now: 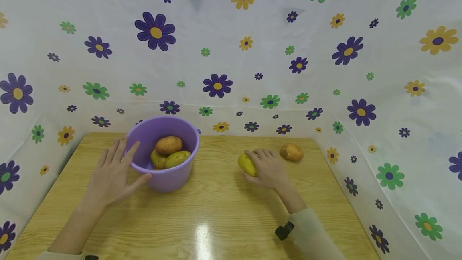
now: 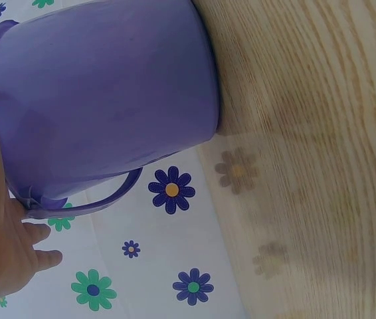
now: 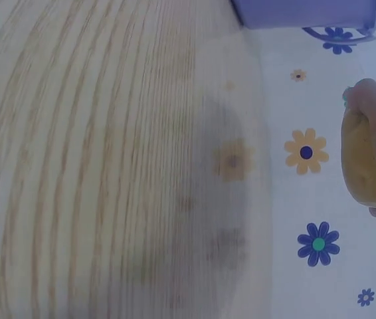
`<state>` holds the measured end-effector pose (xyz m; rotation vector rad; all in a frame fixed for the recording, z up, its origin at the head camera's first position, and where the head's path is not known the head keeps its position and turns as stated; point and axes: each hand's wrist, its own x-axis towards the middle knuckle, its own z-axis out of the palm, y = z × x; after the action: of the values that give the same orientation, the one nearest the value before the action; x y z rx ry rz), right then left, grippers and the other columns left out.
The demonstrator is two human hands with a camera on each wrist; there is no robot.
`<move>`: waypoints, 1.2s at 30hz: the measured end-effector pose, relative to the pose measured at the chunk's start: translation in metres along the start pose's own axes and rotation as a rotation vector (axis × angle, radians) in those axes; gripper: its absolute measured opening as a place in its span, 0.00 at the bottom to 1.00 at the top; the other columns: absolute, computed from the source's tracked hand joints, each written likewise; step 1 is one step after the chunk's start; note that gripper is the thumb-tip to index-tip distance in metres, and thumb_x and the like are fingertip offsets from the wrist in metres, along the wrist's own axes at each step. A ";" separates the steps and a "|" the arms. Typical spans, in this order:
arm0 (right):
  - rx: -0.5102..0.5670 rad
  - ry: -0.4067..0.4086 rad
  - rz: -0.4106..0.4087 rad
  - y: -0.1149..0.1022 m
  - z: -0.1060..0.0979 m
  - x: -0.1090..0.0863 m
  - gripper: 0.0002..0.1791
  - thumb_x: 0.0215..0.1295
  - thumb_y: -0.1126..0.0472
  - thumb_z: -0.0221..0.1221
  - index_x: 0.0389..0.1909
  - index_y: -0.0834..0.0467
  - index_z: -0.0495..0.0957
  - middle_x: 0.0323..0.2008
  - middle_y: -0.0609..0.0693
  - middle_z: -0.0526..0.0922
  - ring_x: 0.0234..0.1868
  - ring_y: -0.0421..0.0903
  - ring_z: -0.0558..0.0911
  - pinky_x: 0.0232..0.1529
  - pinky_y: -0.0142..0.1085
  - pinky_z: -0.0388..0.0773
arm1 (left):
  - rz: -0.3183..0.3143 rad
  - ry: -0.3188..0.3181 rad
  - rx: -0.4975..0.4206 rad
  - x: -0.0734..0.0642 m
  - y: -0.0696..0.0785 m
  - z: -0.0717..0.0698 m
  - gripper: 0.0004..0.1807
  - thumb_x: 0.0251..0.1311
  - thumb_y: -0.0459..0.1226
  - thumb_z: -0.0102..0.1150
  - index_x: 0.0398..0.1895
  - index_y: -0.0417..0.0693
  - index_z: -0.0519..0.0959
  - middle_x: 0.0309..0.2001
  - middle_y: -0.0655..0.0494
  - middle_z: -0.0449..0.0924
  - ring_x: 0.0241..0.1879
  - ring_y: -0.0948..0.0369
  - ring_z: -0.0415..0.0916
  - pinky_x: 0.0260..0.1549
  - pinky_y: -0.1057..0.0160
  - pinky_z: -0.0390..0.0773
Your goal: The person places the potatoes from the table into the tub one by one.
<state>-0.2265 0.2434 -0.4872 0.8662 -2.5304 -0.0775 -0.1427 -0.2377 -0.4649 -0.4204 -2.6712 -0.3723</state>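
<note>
A purple bucket [image 1: 169, 181] stands left of centre on the table with several potatoes [image 1: 169, 145] inside. My left hand [image 1: 110, 175] rests at its left side, fingers spread along the rim and thumb by the front edge. In the left wrist view, the bucket's handle [image 2: 111, 199] hangs down beside the fingers. With my right hand [image 1: 268, 169] I grip a yellowish potato [image 1: 246, 164], fingers over its top and thumb at the near side. The right wrist view shows this potato [image 3: 359, 159] raised above the tabletop.
A brown potato [image 1: 291, 152] lies on the wooden table [image 1: 216, 212], just behind and right of my right hand. White sheeting [image 1: 202, 67] with printed flowers rises at the back and both sides of the table.
</note>
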 end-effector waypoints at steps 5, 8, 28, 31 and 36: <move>0.047 0.026 0.008 -0.007 0.001 0.007 0.42 0.57 0.33 0.68 0.68 0.51 0.75 0.51 0.53 0.86 0.51 0.54 0.86 0.56 0.51 0.86 | 0.001 0.001 -0.002 0.000 -0.001 0.000 0.56 0.64 0.68 0.59 0.86 0.48 0.53 0.86 0.35 0.43 0.85 0.35 0.46 0.85 0.34 0.42; 0.043 0.050 0.001 -0.010 0.002 0.011 0.42 0.57 0.32 0.68 0.68 0.50 0.76 0.51 0.52 0.87 0.50 0.53 0.86 0.55 0.49 0.87 | 0.002 0.002 -0.005 0.000 -0.001 0.001 0.56 0.64 0.68 0.59 0.86 0.48 0.53 0.86 0.35 0.44 0.85 0.35 0.46 0.85 0.34 0.43; 0.116 0.156 -0.041 -0.037 -0.004 0.043 0.41 0.54 0.32 0.68 0.65 0.52 0.79 0.49 0.51 0.87 0.49 0.51 0.86 0.49 0.43 0.87 | -0.012 -0.005 -0.010 0.000 0.001 0.000 0.56 0.64 0.67 0.60 0.85 0.47 0.54 0.84 0.31 0.48 0.84 0.35 0.46 0.85 0.35 0.42; 0.124 0.172 -0.042 -0.040 -0.004 0.047 0.41 0.54 0.31 0.68 0.65 0.51 0.79 0.49 0.51 0.87 0.48 0.51 0.86 0.49 0.43 0.87 | -0.010 -0.005 -0.008 0.000 0.001 0.000 0.56 0.64 0.67 0.60 0.86 0.48 0.53 0.84 0.32 0.48 0.85 0.35 0.45 0.86 0.36 0.41; 0.135 0.217 -0.042 -0.047 -0.006 0.057 0.42 0.53 0.31 0.67 0.64 0.50 0.79 0.49 0.50 0.88 0.48 0.51 0.87 0.50 0.44 0.87 | -0.005 0.002 -0.005 -0.001 0.001 0.000 0.56 0.64 0.67 0.59 0.85 0.47 0.54 0.85 0.33 0.46 0.85 0.35 0.45 0.86 0.37 0.40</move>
<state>-0.2371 0.1730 -0.4678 0.9271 -2.3354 0.1670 -0.1419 -0.2372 -0.4649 -0.4141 -2.6710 -0.3804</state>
